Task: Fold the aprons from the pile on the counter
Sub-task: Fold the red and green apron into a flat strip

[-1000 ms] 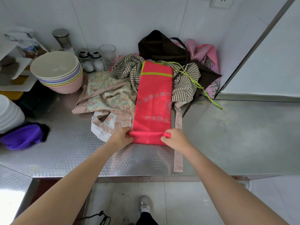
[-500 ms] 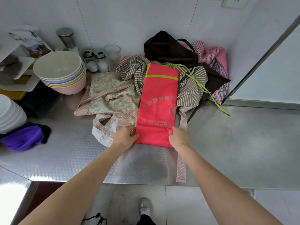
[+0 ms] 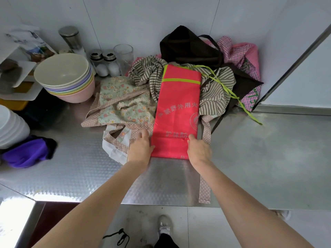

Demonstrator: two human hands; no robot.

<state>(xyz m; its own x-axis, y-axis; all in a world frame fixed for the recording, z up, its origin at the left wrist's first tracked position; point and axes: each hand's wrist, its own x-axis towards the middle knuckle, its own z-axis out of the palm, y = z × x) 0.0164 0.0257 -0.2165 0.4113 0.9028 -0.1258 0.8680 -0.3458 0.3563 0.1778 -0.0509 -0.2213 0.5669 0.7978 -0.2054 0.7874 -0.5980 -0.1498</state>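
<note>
A red apron [image 3: 176, 111] with pale lettering and a lime-green band lies as a long strip across the apron pile, its near end folded up onto itself. My left hand [image 3: 141, 148] lies flat with fingers stretched out along the strip's left edge, thumb touching the red cloth. My right hand [image 3: 198, 150] sits at the right edge, its fingertips pinching the corner of the folded-up flap. Under and around the strip lie a floral apron [image 3: 123, 108], a brown-striped apron [image 3: 215, 92], a dark brown apron [image 3: 189, 47] and a pink checked apron [image 3: 240, 58].
The steel counter [image 3: 259, 158] stretches to the right. A stack of pastel bowls [image 3: 66, 77], shakers [image 3: 105, 63] and a glass [image 3: 124, 54] stand at the back left. White bowls [image 3: 10, 126] and a purple cloth [image 3: 26, 153] lie at the left. A dotted strap [image 3: 204, 185] reaches the front edge.
Both hands carried the strip's near end away from me and laid it onto the strip, making a fold. The left hand has let go and flattened out.
</note>
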